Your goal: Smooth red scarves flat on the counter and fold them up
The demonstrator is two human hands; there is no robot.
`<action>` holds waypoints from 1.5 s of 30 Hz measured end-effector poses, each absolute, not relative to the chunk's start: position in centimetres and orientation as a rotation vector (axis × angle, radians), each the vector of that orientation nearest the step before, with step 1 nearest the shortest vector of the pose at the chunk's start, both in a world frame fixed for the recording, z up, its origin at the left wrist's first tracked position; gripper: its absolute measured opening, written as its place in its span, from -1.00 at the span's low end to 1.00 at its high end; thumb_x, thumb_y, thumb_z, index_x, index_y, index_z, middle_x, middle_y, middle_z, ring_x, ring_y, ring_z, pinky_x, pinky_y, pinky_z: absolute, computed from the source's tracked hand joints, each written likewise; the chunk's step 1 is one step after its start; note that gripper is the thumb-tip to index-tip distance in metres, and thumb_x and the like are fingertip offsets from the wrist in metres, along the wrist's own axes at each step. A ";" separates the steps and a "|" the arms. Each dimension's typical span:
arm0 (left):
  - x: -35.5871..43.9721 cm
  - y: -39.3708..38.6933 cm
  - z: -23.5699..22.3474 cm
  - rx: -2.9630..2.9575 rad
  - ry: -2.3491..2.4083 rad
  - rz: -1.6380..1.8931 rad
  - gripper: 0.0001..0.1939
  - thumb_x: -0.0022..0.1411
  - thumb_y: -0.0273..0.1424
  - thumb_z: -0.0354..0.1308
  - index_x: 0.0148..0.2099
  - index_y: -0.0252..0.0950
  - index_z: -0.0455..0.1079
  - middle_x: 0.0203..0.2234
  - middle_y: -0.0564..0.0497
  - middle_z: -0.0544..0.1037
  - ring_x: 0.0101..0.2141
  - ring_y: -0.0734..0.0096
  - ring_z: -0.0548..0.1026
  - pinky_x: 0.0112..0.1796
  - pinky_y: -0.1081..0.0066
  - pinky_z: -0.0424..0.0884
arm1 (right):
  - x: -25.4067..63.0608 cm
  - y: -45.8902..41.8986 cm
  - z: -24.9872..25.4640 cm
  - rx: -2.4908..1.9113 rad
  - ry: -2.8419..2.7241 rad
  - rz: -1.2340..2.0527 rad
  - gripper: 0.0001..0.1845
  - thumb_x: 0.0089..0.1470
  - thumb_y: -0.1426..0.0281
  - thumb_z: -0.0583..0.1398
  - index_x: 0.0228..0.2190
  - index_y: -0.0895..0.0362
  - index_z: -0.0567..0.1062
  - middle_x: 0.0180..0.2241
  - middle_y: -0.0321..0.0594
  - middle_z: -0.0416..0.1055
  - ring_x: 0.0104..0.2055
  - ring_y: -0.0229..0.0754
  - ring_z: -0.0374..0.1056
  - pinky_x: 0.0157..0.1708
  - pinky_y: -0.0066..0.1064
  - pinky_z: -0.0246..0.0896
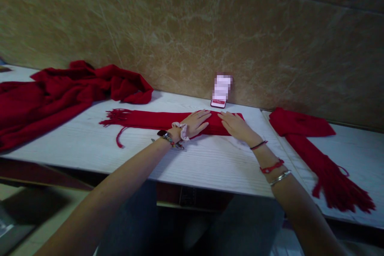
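A red fringed scarf [150, 120] lies folded lengthwise on the white wooden table [210, 164], its tassels pointing left. My left hand [195, 123] rests flat on the scarf's right part, fingers stretched out. My right hand [235, 125] lies flat beside it on the scarf's right end, fingers also extended. Both wrists carry bracelets and a pink scrunchie sits on the left one.
A heap of red scarves [54, 96] covers the table's left end. Another folded red scarf [315, 148] with tassels lies on the right. A small phone [220, 92] leans against the brown marble wall [210, 28] just behind my hands.
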State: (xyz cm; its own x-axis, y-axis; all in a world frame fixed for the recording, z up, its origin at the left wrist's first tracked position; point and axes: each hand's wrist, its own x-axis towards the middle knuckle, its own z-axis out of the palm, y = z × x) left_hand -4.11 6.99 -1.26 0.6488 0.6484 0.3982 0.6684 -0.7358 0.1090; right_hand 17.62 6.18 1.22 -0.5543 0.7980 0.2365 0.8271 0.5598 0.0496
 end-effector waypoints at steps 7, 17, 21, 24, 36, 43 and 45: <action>-4.5 7.0 -0.5 -2.715 -1.255 -0.709 -0.59 0.28 -0.35 -0.26 0.01 -0.45 0.26 -0.08 -0.16 0.35 -0.08 0.31 0.34 -0.02 0.33 0.25 | 21.0 7.0 1.1 -1.725 -2.537 -0.353 -0.58 0.05 0.50 -0.09 -0.12 0.27 0.41 0.00 0.06 0.30 0.05 -0.05 0.19 -0.04 -0.19 0.15; -4.1 6.9 -1.3 -2.754 -1.184 -0.752 -0.52 0.27 -0.29 -0.22 0.13 -0.50 0.11 0.11 -0.25 0.13 0.13 0.19 0.08 0.10 0.25 0.08 | 18.2 5.7 2.1 -1.472 -2.236 -0.452 -0.50 0.10 0.44 -0.12 0.06 0.37 0.19 0.19 0.09 -0.06 0.23 0.00 -0.18 0.10 -0.09 -0.10; -4.1 7.0 -1.8 -2.801 -1.237 -0.733 -0.49 0.28 -0.28 -0.23 0.16 -0.52 0.07 0.15 -0.26 0.08 0.16 0.18 0.01 0.13 0.23 0.03 | 16.2 5.0 1.3 -1.378 -2.538 -0.292 -0.51 0.16 0.36 -0.16 0.09 0.23 0.16 0.14 0.00 0.08 0.18 -0.05 -0.04 0.08 -0.07 -0.06; -4.2 7.1 -2.1 -2.815 -1.277 -0.735 -0.48 0.27 -0.27 -0.21 0.16 -0.51 0.07 0.15 -0.25 0.08 0.16 0.17 0.00 0.13 0.22 0.03 | 16.8 5.1 0.8 -1.533 -2.558 -0.327 -0.50 0.14 0.38 -0.15 0.10 0.26 0.14 0.15 0.02 0.07 0.17 0.00 -0.02 0.06 -0.02 -0.05; -4.8 7.1 -1.3 -2.873 -1.288 -0.655 -0.45 0.27 -0.26 -0.17 0.19 -0.53 0.01 0.17 -0.27 0.01 0.18 0.18 -0.07 0.13 0.26 -0.01 | 24.0 6.4 1.4 -1.874 -2.268 -0.529 -0.51 0.08 0.42 -0.11 0.04 0.29 0.24 0.11 0.14 0.11 0.14 0.20 0.00 -0.06 0.18 0.01; -12.1 6.0 -1.9 -2.866 -1.254 -0.506 -0.33 0.20 -0.11 -0.09 0.23 -0.40 -0.06 0.19 -0.23 -0.05 0.18 0.14 -0.07 0.10 0.22 0.05 | 16.5 5.0 2.9 -1.248 -2.325 -0.531 -0.56 0.08 0.48 -0.09 -0.01 0.21 0.31 0.09 -0.02 0.17 0.18 -0.04 -0.04 0.11 0.02 -0.15; -15.0 5.6 -2.4 -2.834 -1.319 -0.427 -0.33 0.18 -0.08 -0.09 0.22 -0.38 -0.02 0.19 -0.22 -0.02 0.17 0.12 -0.04 0.09 0.19 0.06 | 14.1 4.5 2.8 -1.072 -2.469 -0.481 -0.58 0.08 0.46 -0.07 -0.03 0.21 0.33 0.07 -0.02 0.20 0.16 -0.06 -0.01 0.11 -0.02 -0.13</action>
